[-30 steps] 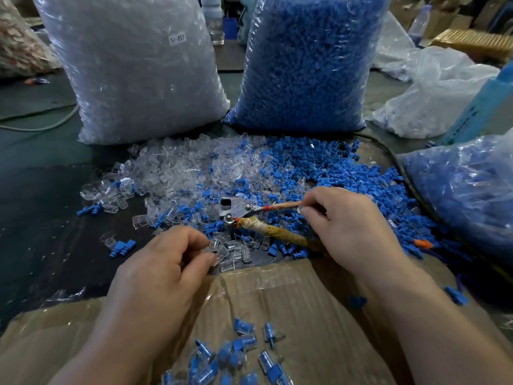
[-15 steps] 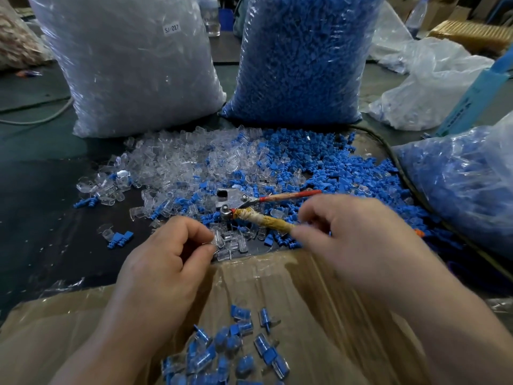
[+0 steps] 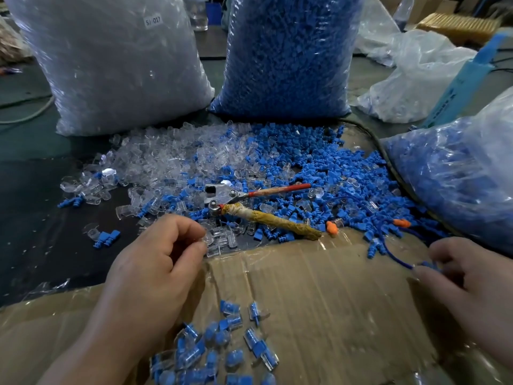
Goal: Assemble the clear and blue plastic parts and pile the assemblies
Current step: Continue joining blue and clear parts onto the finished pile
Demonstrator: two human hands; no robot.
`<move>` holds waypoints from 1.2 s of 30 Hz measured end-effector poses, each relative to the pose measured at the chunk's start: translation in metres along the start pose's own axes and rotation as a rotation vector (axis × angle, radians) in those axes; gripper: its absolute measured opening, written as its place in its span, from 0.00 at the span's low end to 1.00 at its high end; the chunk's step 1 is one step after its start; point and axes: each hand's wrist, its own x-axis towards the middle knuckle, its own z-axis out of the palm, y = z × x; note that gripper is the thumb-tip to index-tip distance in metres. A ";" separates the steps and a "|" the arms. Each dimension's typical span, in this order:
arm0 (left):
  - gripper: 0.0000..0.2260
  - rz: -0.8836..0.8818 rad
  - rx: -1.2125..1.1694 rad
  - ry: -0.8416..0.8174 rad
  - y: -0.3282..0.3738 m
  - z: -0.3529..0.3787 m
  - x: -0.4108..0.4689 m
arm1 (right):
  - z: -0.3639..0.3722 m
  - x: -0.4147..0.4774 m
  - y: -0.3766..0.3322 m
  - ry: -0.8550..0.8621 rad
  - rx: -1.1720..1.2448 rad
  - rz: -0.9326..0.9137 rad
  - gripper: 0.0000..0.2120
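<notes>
Blue-and-clear plastic assemblies (image 3: 222, 343) lie in a small loose pile on the taped brown cardboard sheet (image 3: 319, 287) nearest you, so you have made a start, but by my judgement most of the work is left. Ahead, the heap of glossy, hollow clear plastic caps (image 3: 155, 162) runs into the heap of matte, ribbed blue plastic plugs (image 3: 341, 173), mixed where they meet. Your left hand (image 3: 163, 259) is curled at the heap's near edge, thumb and forefinger pinching a clear cap (image 3: 208, 240). Your right hand (image 3: 469, 279) pinches a small blue piece (image 3: 429, 264) at the cardboard's right edge; whether it is a plug or a cord, I cannot tell. Behind stand a crinkled sack of clear parts (image 3: 111, 65) and a sack of blue parts (image 3: 286, 51), both stuffed full.
</notes>
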 end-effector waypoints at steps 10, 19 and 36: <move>0.10 -0.001 -0.001 -0.010 0.003 0.000 -0.002 | 0.013 0.011 0.009 -0.015 -0.062 -0.028 0.03; 0.13 -0.051 -0.173 0.050 -0.002 0.002 -0.002 | 0.047 0.031 0.071 0.090 0.231 0.220 0.25; 0.11 -0.248 -0.775 -0.065 -0.008 0.001 0.007 | -0.027 0.006 -0.145 -0.286 0.616 -0.501 0.09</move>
